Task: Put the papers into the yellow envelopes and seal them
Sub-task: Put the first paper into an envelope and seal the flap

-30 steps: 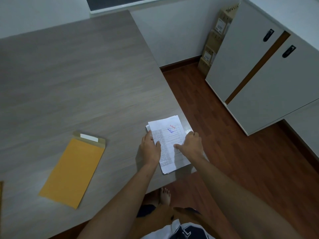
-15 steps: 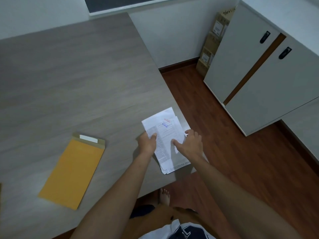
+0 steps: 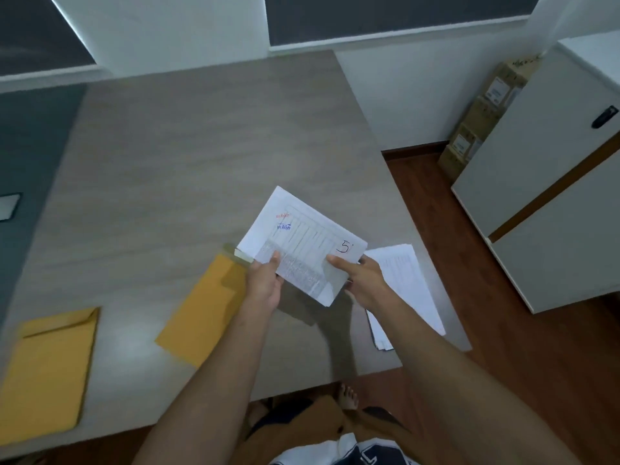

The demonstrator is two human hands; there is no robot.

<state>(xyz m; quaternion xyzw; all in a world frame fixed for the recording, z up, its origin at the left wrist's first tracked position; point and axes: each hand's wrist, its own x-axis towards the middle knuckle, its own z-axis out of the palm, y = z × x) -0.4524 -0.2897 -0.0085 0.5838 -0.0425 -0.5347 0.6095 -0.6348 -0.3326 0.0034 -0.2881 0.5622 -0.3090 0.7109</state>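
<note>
A folded white printed paper hangs in the air above the table, held at its near edge by both hands. My left hand grips its left corner with the thumb on top. My right hand holds its right side, thumb across the sheet. Below and left of it lies a yellow envelope with its flap open, partly hidden by my left hand. A second yellow envelope lies at the table's near left. A stack of white papers rests by the table's right edge.
The grey wood-grain table stretches back to a white wall. White cabinets stand on the right over a brown wooden floor, with cardboard boxes behind them. A dark flat object sits at the far left.
Both hands have lifted one folded paper off the stack and carried it up and to the left. The view has shifted, showing the second envelope.
</note>
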